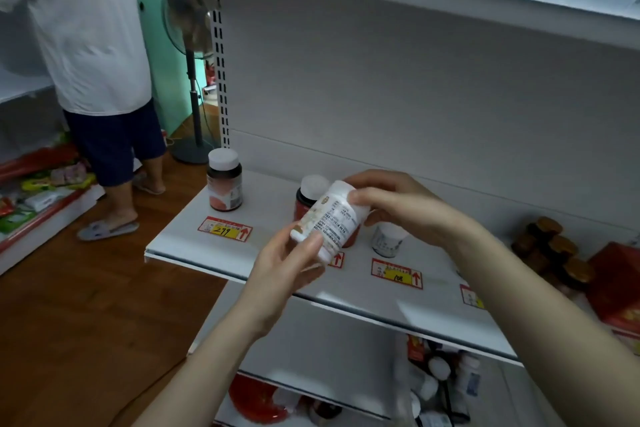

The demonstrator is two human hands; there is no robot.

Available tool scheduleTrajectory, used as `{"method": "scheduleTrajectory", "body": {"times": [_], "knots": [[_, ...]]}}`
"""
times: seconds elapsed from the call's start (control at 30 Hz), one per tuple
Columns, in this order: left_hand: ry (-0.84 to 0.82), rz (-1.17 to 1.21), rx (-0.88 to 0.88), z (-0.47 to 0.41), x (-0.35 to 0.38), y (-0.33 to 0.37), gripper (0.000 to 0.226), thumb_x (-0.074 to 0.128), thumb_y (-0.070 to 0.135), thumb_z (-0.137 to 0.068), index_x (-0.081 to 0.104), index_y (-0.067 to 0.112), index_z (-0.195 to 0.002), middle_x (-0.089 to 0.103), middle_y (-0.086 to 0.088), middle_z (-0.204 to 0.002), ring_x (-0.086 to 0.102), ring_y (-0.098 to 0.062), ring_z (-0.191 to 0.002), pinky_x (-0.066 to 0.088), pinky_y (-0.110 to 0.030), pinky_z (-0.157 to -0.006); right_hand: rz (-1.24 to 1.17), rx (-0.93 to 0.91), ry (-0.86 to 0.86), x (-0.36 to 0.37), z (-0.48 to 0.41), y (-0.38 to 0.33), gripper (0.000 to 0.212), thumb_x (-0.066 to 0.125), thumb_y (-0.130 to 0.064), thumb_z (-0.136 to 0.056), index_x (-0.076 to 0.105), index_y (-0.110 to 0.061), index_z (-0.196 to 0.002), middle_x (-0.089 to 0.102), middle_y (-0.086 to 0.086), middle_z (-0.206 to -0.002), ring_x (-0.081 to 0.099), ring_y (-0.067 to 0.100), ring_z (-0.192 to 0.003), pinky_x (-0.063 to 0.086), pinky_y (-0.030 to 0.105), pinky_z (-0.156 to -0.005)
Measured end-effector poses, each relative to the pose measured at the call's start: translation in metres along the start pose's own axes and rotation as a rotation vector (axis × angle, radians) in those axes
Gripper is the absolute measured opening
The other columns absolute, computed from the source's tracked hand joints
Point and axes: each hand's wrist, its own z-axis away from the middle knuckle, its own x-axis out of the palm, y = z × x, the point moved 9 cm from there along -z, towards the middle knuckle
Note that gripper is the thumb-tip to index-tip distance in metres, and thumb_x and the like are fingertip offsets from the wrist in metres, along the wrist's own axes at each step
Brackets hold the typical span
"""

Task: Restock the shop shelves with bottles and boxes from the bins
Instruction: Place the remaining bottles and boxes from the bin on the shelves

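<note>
White bottle (327, 218) — tilted, above the shelf (214, 253) front; left hand (287, 267) fingers curled round its lower end, right hand (391, 204) fingers gripping its upper end. On the shelf: dark bottle (225, 184), white lid — left end; brown jars (550, 250) — right end. Contents cannot be told.

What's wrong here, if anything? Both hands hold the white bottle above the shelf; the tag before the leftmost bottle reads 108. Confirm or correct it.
One slip: in the head view the tag before the leftmost bottle reads 299, not 108. The left hand and right hand do hold the white bottle above the shelf.
</note>
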Motion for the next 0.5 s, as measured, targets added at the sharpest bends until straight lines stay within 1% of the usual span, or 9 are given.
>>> {"method": "scheduleTrajectory", "body": {"times": [0.07, 0.1, 0.17, 0.23, 0.27, 0.3, 0.37, 0.43, 0.5], "knots": [[-0.053, 0.103, -0.096, 0.002, 0.010, -0.007, 0.040, 0.064, 0.032, -0.078, 0.058, 0.010, -0.111, 0.069, -0.015, -0.102, 0.068, -0.030, -0.092, 0.058, -0.033, -0.071, -0.019, -0.029, -0.001, -0.006, 0.007, -0.002, 0.022, 0.064, -0.014, -0.076, 0.065, -0.022, -0.097, 0.066, -0.001, -0.096, 0.063, 0.006, -0.084, 0.052, 0.018, -0.069], [-0.062, 0.106, -0.094, 0.002, 0.014, -0.005, 0.041, 0.060, 0.031, -0.077, 0.057, 0.008, -0.110, 0.069, -0.017, -0.100, 0.069, -0.031, -0.088, 0.059, -0.033, -0.066, -0.031, -0.040, 0.003, -0.009, 0.011, -0.003, 0.027, 0.063, -0.016, -0.073, 0.065, -0.021, -0.099, 0.067, -0.002, -0.098, 0.063, 0.007, -0.088, 0.053, 0.020, -0.073], [-0.027, 0.050, -0.012, 0.003, 0.017, 0.003, 0.038, 0.062, 0.024, -0.073, 0.055, 0.010, -0.108, 0.068, -0.013, -0.097, 0.070, -0.028, -0.081, 0.057, -0.028, -0.060, -0.048, -0.055, 0.021, -0.013, 0.017, -0.004, 0.026, 0.065, -0.015, -0.077, 0.064, -0.021, -0.102, 0.066, -0.003, -0.102, 0.063, 0.009, -0.095, 0.053, 0.023, -0.080], [0.049, -0.030, 0.084, 0.003, 0.016, 0.011, 0.035, 0.069, 0.012, -0.075, 0.052, 0.021, -0.104, 0.066, -0.005, -0.097, 0.069, -0.024, -0.083, 0.058, -0.028, -0.063, -0.043, -0.064, 0.063, -0.015, 0.022, -0.006, 0.019, 0.062, -0.020, -0.084, 0.065, -0.021, -0.102, 0.067, -0.004, -0.101, 0.064, 0.010, -0.096, 0.054, 0.025, -0.083], [0.082, -0.071, 0.123, 0.004, 0.015, 0.013, 0.040, 0.073, 0.009, -0.075, 0.051, 0.026, -0.103, 0.065, -0.001, -0.100, 0.068, -0.023, -0.086, 0.058, -0.029, -0.066, -0.026, -0.075, 0.100, -0.016, 0.024, -0.007, 0.017, 0.060, -0.025, -0.084, 0.065, -0.022, -0.100, 0.068, -0.005, -0.099, 0.065, 0.010, -0.094, 0.055, 0.026, -0.081], [0.093, -0.108, 0.154, 0.004, 0.015, 0.015, 0.046, 0.078, 0.010, -0.072, 0.049, 0.029, -0.103, 0.063, 0.002, -0.102, 0.067, -0.021, -0.090, 0.058, -0.030, -0.070, -0.012, -0.088, 0.141, -0.018, 0.025, -0.008, 0.015, 0.061, -0.027, -0.084, 0.066, -0.023, -0.097, 0.069, -0.006, -0.095, 0.066, 0.009, -0.090, 0.056, 0.025, -0.078], [0.068, -0.136, 0.177, 0.006, 0.019, 0.015, 0.051, 0.076, 0.019, -0.064, 0.049, 0.031, -0.105, 0.061, 0.003, -0.107, 0.066, -0.018, -0.094, 0.057, -0.032, -0.077, -0.035, -0.100, 0.213, -0.023, 0.026, -0.009, 0.008, 0.061, -0.022, -0.085, 0.067, -0.023, -0.090, 0.069, -0.007, -0.085, 0.067, 0.005, -0.079, 0.055, 0.020, -0.068], [0.036, -0.063, 0.142, 0.006, 0.021, 0.011, 0.047, 0.072, 0.019, -0.068, 0.050, 0.028, -0.108, 0.062, -0.003, -0.111, 0.066, -0.022, -0.097, 0.057, -0.030, -0.077, -0.069, -0.085, 0.253, -0.028, 0.028, -0.007, 0.010, 0.060, -0.015, -0.086, 0.067, -0.022, -0.086, 0.068, -0.007, -0.081, 0.066, 0.004, -0.074, 0.052, 0.016, -0.063], [0.038, -0.033, 0.112, 0.005, 0.020, 0.006, 0.040, 0.072, 0.010, -0.076, 0.050, 0.021, -0.108, 0.064, -0.009, -0.111, 0.065, -0.026, -0.099, 0.057, -0.031, -0.078, -0.074, -0.055, 0.265, -0.032, 0.030, -0.005, 0.012, 0.058, -0.014, -0.087, 0.067, -0.022, -0.087, 0.068, -0.005, -0.084, 0.066, 0.005, -0.076, 0.052, 0.017, -0.064]]}}
